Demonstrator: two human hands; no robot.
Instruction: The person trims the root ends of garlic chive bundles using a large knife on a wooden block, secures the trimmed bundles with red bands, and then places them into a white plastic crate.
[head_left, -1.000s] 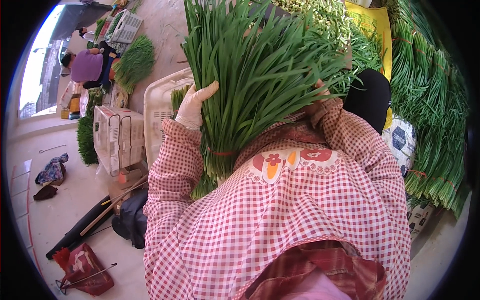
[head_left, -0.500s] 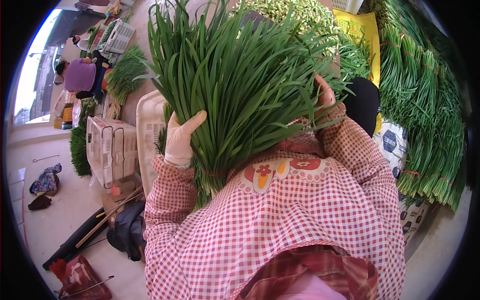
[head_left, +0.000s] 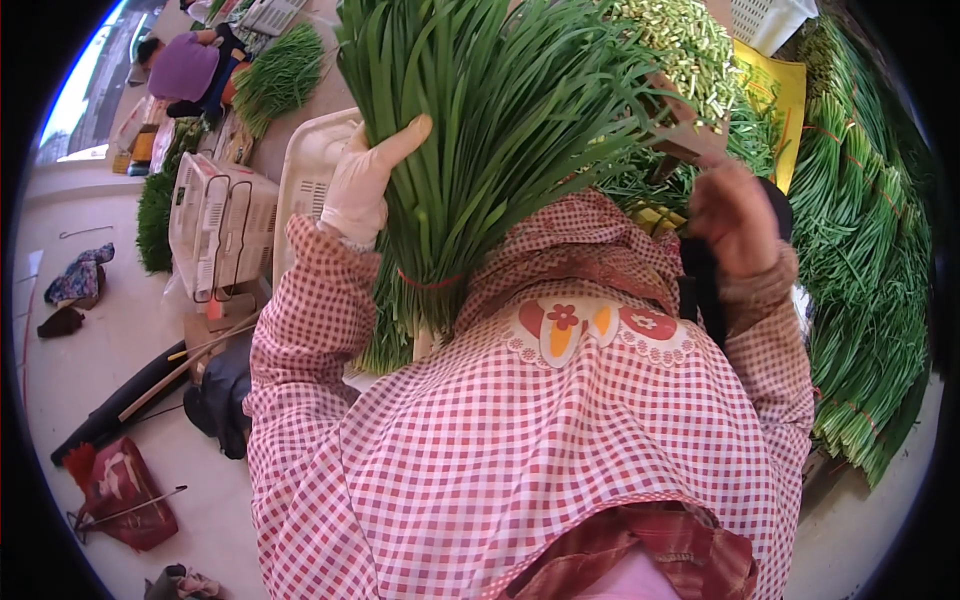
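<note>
My gloved left hand point(head_left: 368, 182) grips the left side of a big bundle of long green chives point(head_left: 500, 120), held upright against my chest. A red band point(head_left: 430, 283) ties the bundle near its base. My right hand point(head_left: 735, 215) is off the bundle, to its right, curled with its back to the camera just above a piece of black fabric point(head_left: 703, 285). Whether it grips the fabric is hidden. A red and white checked apron point(head_left: 540, 430) covers both my arms and my front.
Tied chive bundles point(head_left: 865, 260) are heaped along the right, beside a yellow sack point(head_left: 778, 92) and a pile of budded stalks point(head_left: 680, 40). White plastic crates point(head_left: 222, 215) stand at the left. A person in purple point(head_left: 185, 65) sits far left by more chives point(head_left: 282, 68). A red bag point(head_left: 120, 490) lies on the floor.
My right hand has come off the bundle and moved out to the right. The left hand alone now holds the chives, higher and more to the left.
</note>
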